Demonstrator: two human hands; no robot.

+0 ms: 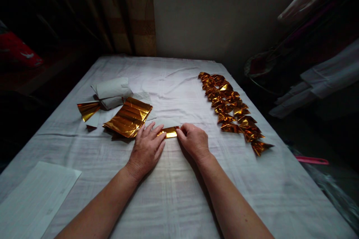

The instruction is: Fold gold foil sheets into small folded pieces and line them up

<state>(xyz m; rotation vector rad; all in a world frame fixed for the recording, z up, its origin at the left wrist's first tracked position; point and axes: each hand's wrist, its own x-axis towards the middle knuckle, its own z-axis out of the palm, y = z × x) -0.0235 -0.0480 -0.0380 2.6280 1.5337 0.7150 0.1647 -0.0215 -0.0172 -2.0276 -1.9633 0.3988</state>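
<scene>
A sheet of gold foil paper lies on the cloth between my hands, its near edge folded over to the gold side and its pale back showing behind. My left hand rests flat on the left end of that fold, fingers stretched out. At the right end, my right hand is closed, thumb and fingers pinching the paper's edge. Just left of my left hand sits a stack of gold foil sheets, partly under its fingertips.
Folded gold foil pieces stand in rows at the right. White paper pieces and a gold scrap lie behind the stack. A white printed sheet is at the near left. A pink handle shows beyond the right edge.
</scene>
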